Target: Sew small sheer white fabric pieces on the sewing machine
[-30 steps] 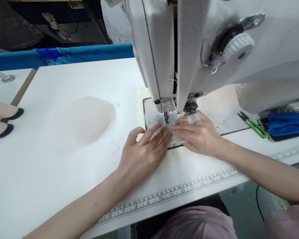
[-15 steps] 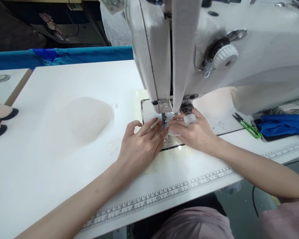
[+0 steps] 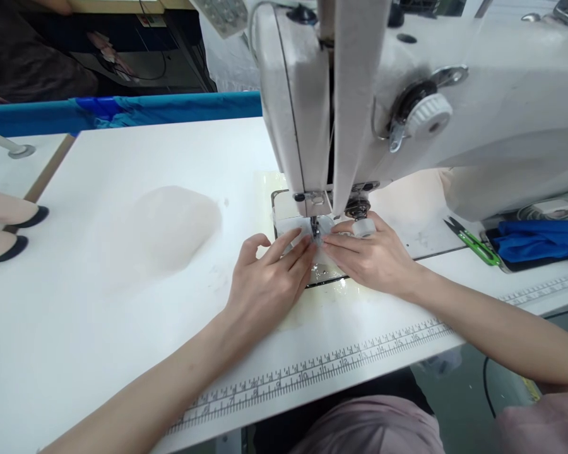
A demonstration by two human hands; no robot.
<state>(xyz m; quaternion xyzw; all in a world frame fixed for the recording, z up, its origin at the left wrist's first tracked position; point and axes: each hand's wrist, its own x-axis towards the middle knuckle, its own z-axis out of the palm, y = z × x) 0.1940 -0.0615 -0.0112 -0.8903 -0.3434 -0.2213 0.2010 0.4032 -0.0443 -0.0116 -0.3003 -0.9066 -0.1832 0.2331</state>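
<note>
A small piece of sheer whitish fabric lies under the presser foot of a sewing machine. To the left of the foot, my left hand rests palm down, its fingers spread and their tips pressing near the fabric; the little finger is bent up. My right hand comes in from the other side, with fingers together at the fabric's edge beside the foot. Its thumb and fingertips partly cover the fabric. Both hands' tips nearly meet in front of the needle, over the shiny metal needle plate.
Green thread snips lie to the right, beside a blue cloth on a dark tray. A printed ruler strip follows the table's front edge. Two pale rods with black ends jut in from the left. Beyond the teal cloth, another person's dark clothing shows.
The view has shifted slightly, so the scene sits a little further right and lower. Both hands stay beside the presser foot; less of the sheer fabric shows in front of the right fingers.
</note>
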